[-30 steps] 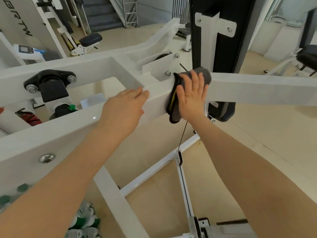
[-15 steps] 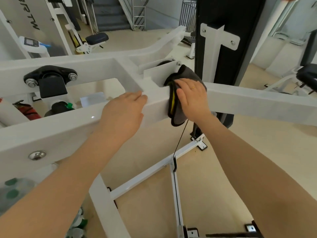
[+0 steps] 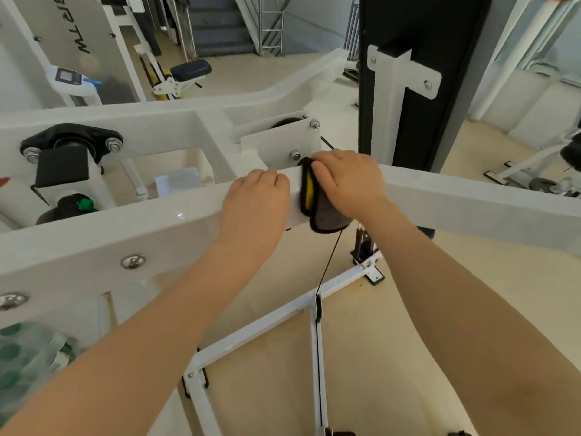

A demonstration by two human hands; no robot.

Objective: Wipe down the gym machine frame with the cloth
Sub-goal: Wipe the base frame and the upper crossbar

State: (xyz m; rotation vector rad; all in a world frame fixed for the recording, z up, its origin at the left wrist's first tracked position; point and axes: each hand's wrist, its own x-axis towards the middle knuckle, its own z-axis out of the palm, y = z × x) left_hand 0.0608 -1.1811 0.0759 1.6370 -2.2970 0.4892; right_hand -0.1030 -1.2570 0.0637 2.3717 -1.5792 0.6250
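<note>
Head view showed the cloth (image 3: pixel 325 212), grey with a yellow inner face and dark trim, draped over the top edge of the white gym machine frame (image 3: pixel 471 206) and hanging down its near face, just below the bolted pulley bracket (image 3: pixel 279 143). The right hand (image 3: pixel 349 180) lay on top of it with fingers curled over the beam's upper edge, gripping the cloth against the metal. The left hand (image 3: pixel 256 202) rested on the same beam just beside the cloth, its fingers bent over the top edge and holding onto the frame itself, seemingly for steadiness. A thin black cable (image 3: pixel 327 265) ran down from under the cloth to the lower white struts (image 3: pixel 276 319) near the floor.

Judging by position, the wiping was somewhere in the middle: the beam junction was being worked, while the long run of beam to the right, the black upright (image 3: pixel 421 36) and the lower struts showed no sign either way of having been done.

Compared with a second earlier, the right hand had gone from a flat, spread palm pressing the cloth on the beam's face to a curled hold over the top edge, and the cloth had bunched narrower. The left hand had closed its fingers further over the beam.
</note>
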